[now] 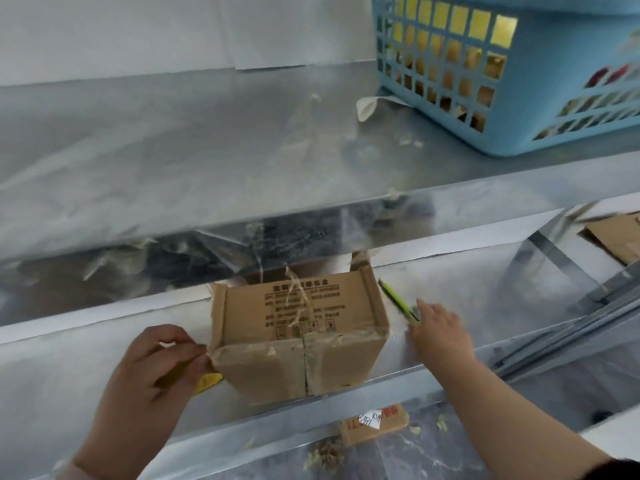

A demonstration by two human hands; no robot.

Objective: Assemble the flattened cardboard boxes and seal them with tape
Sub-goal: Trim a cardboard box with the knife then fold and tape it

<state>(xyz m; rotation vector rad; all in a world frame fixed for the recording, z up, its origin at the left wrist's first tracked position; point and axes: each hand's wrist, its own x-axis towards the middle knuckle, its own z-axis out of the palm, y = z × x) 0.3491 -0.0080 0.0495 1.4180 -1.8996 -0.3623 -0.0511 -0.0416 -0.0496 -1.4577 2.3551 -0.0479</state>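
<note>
Our left grip [156, 368] pinches the left corner of the cardboard box [298, 341], which stands at the front edge of the worktop [69, 368]; our right grip [440, 327], fingers spread and holding nothing, reaches for the green cutter [398, 301]; a careless tug might tip the box off that edge, or split its gaping front seam; we count one box, one cutter, one blue basket [519, 81].

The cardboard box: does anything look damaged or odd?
Yes. The cardboard box looks worn: torn tape remnants along its front edge, a stringy shred over the printed face, a dark gap at the flap seam.
</note>
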